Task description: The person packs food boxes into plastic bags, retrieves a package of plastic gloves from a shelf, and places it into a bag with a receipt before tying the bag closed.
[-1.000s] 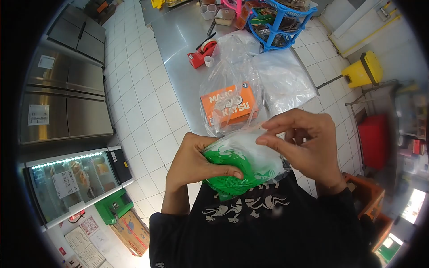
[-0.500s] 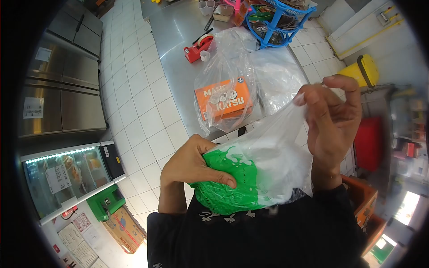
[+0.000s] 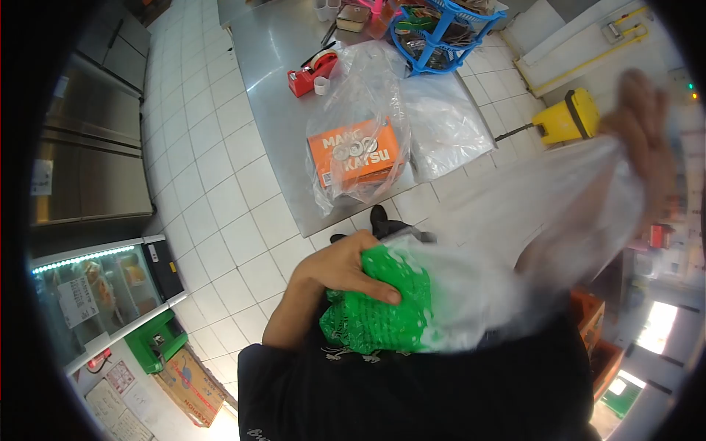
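Observation:
Against the dark shirt, my left hand (image 3: pixel 353 272) grips a green plastic pack (image 3: pixel 390 305) with its thumb across the front. From that pack a thin translucent plastic bag (image 3: pixel 544 213) stretches up to the right. My right hand (image 3: pixel 643 125) is raised at the far right with the bag's upper end at its fingers, blurred by motion. On the metal table, an orange box (image 3: pixel 353 156) with white lettering lies inside a clear plastic bag (image 3: pixel 360 88). Flat clear plastic (image 3: pixel 445 125) lies beside it at the table's right corner.
A red tape dispenser (image 3: pixel 301 81) and a small white cup (image 3: pixel 321 86) stand on the metal table (image 3: pixel 268 88). Behind is a blue tiered basket (image 3: pixel 441 40). A yellow bin (image 3: pixel 568 117) is right; a glass-front fridge (image 3: pixel 103 294) and green crate (image 3: pixel 156 342) are left.
My right hand has swung up and to the right, drawing the translucent bag out longer. My left hand still holds the green pack. The view has shifted slightly.

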### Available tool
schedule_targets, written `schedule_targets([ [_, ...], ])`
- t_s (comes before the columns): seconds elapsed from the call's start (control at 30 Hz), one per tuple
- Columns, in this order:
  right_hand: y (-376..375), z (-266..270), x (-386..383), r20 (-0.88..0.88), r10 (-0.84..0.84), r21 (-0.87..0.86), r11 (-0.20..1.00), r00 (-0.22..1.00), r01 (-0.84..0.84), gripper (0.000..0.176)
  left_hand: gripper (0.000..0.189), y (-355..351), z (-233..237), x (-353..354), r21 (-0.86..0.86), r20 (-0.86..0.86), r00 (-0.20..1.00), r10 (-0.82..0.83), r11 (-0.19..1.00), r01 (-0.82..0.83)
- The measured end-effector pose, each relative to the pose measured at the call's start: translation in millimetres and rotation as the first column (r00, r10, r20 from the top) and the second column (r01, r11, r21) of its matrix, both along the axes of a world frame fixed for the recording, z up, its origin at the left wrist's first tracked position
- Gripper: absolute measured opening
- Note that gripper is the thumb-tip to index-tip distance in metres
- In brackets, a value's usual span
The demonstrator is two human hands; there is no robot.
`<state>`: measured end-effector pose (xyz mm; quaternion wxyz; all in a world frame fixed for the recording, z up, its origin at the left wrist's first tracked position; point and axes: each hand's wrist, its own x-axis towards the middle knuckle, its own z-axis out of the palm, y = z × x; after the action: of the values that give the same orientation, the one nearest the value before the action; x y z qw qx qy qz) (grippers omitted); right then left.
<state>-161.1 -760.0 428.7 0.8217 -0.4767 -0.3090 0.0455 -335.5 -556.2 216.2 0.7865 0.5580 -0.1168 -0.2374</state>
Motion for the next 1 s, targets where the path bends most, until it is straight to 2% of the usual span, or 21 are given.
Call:
schedule_targets([
  [0.03, -14, 11, 4, -0.018, 0.038, -0.014, 0.999, 0.999, -0.039, 0.019, 0.028, 5, 5, -5, -0.019, -0.021, 0.996, 0.090, 0.996, -0.090],
  [0.07, -28, 23, 5, -0.042, 0.039, -0.029, 0.999, 0.998, -0.040, 0.019, 0.028, 12, 7, -9, -0.030, -0.014, 0.995, 0.098, 0.995, -0.098],
  [0.13, -49, 41, 6, -0.062, 0.010, -0.081, 0.997, 0.998, -0.015, 0.022, 0.028, 22, 11, -17, 0.078, 0.084, 0.947, 0.309, 0.946, -0.316],
  [0.17, -59, 44, 18, -0.060, 0.020, -0.086, 0.996, 0.998, -0.026, 0.022, 0.026, 24, 22, -19, 0.053, 0.087, 0.920, 0.383, 0.920, -0.388],
  [0.2, -66, 47, 33, 0.228, 0.302, -0.290, 0.929, 0.926, -0.231, 0.054, 0.026, 26, 29, -22, 0.050, 0.088, 0.916, 0.392, 0.916, -0.397],
  [0.23, -63, 47, 40, 0.422, 0.579, -0.522, 0.784, 0.698, -0.335, 0.100, 0.025, 27, 34, -24, 0.050, 0.091, 0.885, 0.457, 0.885, -0.463],
  [0.27, -77, 28, -3, 0.363, 0.007, -0.508, 0.840, 0.932, 0.192, 0.027, 0.025, 28, 38, -25, 0.049, 0.098, 0.849, 0.519, 0.850, -0.525],
  [0.3, -44, 20, -15, 0.492, 0.201, -0.617, 0.767, 0.847, 0.177, 0.037, 0.025, 28, 40, -26, 0.049, 0.107, 0.846, 0.523, 0.847, -0.530],
  [0.33, -13, 7, -40, 0.493, 0.092, -0.616, 0.740, 0.865, 0.272, 0.041, 0.024, 27, 42, -26, 0.032, 0.153, 0.811, 0.565, 0.817, -0.576],
  [0.37, 3, -1, -46, 0.530, 0.215, -0.709, 0.643, 0.820, 0.290, 0.044, 0.024, 25, 43, -25, 0.011, 0.198, 0.772, 0.604, 0.786, -0.618],
  [0.4, 15, -15, -55, 0.560, 0.224, -0.721, 0.606, 0.798, 0.336, 0.049, 0.024, 23, 45, -25, 0.010, 0.206, 0.773, 0.601, 0.788, -0.615],
  [0.43, 32, -13, -66, 0.483, 0.166, -0.798, 0.488, 0.860, 0.354, 0.039, 0.024, 22, 46, -24, 0.028, 0.249, 0.749, 0.614, 0.769, -0.639],
  [0.47, 37, -20, -69, 0.488, 0.159, -0.793, 0.491, 0.858, 0.360, 0.039, 0.025, 21, 47, -24, 0.045, 0.294, 0.724, 0.624, 0.748, -0.662],
  [0.53, 43, -39, -69, 0.356, 0.078, -0.811, 0.521, 0.931, 0.266, 0.029, 0.025, 16, 50, -24, 0.047, 0.271, 0.719, 0.640, 0.737, -0.674],
  [0.57, 48, -40, -70, 0.376, 0.059, -0.783, 0.554, 0.925, 0.283, 0.017, 0.026, 13, 51, -23, 0.046, 0.239, 0.711, 0.662, 0.723, -0.689],
  [0.6, 48, -40, -69, 0.381, 0.057, -0.779, 0.557, 0.923, 0.287, 0.017, 0.026, 11, 49, -22, 0.046, 0.246, 0.710, 0.660, 0.723, -0.689],
  [0.67, 44, -41, -66, 0.422, 0.204, -0.799, 0.544, 0.883, 0.257, 0.009, 0.027, 8, 44, -20, 0.011, 0.167, 0.684, 0.710, 0.693, -0.721],
  [0.8, 38, -38, -59, 0.483, 0.303, -0.814, 0.500, 0.821, 0.295, 0.012, 0.026, 8, 37, -19, -0.008, 0.206, 0.728, 0.654, 0.745, -0.667],
  [0.87, 37, -37, -57, 0.355, 0.112, -0.834, 0.487, 0.928, 0.261, 0.012, 0.024, 3, 39, -15, 0.015, 0.151, 0.746, 0.648, 0.753, -0.658],
  [1.0, 25, -38, -33, 0.324, 0.162, -0.849, 0.484, 0.932, 0.211, 0.008, 0.021, -5, 44, -4, 0.061, 0.113, 0.758, 0.642, 0.757, -0.650],
])
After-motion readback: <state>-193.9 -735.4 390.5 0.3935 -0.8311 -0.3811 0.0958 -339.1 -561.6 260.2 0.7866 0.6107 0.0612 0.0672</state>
